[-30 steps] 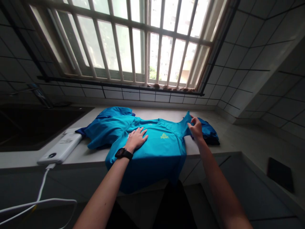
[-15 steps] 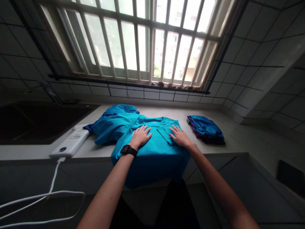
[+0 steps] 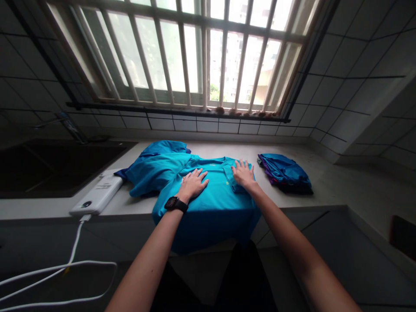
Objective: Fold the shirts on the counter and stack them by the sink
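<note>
A bright blue T-shirt (image 3: 214,195) lies spread on the counter, neckline toward the window, its lower part hanging over the front edge. Its right sleeve is folded inward over the chest. My left hand (image 3: 194,184), with a black watch (image 3: 176,204) on the wrist, rests flat on the chest of the shirt, fingers spread. On the folded sleeve near the right shoulder lies my right hand (image 3: 243,174), fingers stretched out and apart. Left of the shirt, more blue clothing (image 3: 162,149) lies in a loose heap, partly covered by the left sleeve.
A stack of folded clothes (image 3: 286,171) sits on the counter to the right. At left are a white power bank (image 3: 99,195) with a white cable (image 3: 76,242), and a dark sink (image 3: 48,169) with a tap (image 3: 71,128). A barred window (image 3: 195,56) is behind.
My right hand has shifted slightly and turned more upright on the shirt; the folded sleeve beneath it lies further right and narrower. My left hand has stayed in place.
</note>
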Available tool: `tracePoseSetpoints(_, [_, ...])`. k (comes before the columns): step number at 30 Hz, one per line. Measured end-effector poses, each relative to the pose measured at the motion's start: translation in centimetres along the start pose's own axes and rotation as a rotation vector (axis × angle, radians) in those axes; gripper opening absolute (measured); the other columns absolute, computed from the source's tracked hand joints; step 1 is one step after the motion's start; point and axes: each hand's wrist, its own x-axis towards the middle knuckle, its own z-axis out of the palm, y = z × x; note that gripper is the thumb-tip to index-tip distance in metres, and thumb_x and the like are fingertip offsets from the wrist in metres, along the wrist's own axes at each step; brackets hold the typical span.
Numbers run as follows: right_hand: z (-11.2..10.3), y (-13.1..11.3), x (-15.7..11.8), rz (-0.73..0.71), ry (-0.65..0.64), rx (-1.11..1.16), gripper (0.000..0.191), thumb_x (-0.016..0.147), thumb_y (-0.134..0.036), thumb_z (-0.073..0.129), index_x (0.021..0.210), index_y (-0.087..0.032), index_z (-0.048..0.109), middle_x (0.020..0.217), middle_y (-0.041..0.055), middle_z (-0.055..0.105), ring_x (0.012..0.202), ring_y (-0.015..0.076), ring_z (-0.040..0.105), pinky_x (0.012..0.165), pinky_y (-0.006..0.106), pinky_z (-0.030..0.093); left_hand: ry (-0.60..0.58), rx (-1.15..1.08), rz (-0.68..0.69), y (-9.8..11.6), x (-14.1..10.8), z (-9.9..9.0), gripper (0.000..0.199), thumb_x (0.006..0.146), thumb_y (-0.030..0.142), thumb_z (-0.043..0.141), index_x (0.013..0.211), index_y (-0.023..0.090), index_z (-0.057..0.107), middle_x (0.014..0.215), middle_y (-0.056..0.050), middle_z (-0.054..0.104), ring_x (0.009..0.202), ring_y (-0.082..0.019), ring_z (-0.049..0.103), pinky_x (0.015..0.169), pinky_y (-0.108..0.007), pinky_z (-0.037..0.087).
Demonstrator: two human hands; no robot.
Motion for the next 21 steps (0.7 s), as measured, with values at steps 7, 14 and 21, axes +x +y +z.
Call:
tracePoseSetpoints(7, [1.6, 2.0, 1.3, 0.019, -0.164, 0.003, 0.068, 0.11, -0.047, 0.01, 0.171, -0.018, 0.019, 0.178, 0.007, 0.009, 0.165, 0.0279, 0.009, 0.131, 0.057, 0.014, 0.009, -0.006, -0.006, 0.1, -0.2, -0.1, 0.056, 0.106, 0.045, 0.039, 0.157, 0.026, 0.05, 0.171, -0.007, 0.037, 0.159, -0.031, 0.03, 0.128, -0.056, 0.027])
tracePoseSetpoints(14, [1.9, 3.6, 2.0, -0.001, -0.143, -0.043, 0.069, 0.109, -0.047, 0.009, 0.17, -0.018, 0.021, 0.178, 0.0075, 0.012, 0.164, 0.0281, 0.012, 0.13, 0.058, 0.018, 0.0, 0.001, -0.008, 0.1, -0.5, -0.2, 0.056, 0.107, 0.047, 0.039, 0.159, 0.029, 0.047, 0.171, -0.005, 0.037, 0.159, -0.029, 0.03, 0.129, -0.052, 0.027])
tracePoseSetpoints(21, [2.5, 4.0, 2.3, -0.016, -0.109, -0.072, 0.07, 0.108, -0.049, 0.009, 0.17, -0.02, 0.023, 0.178, 0.0075, 0.015, 0.163, 0.0289, 0.016, 0.129, 0.058, 0.021, 0.128, -0.023, 0.012, 1.2, -0.9, -0.4, 0.044, 0.104, 0.038, 0.05, 0.144, 0.024, 0.062, 0.161, -0.009, 0.052, 0.149, -0.027, 0.047, 0.124, -0.044, 0.037])
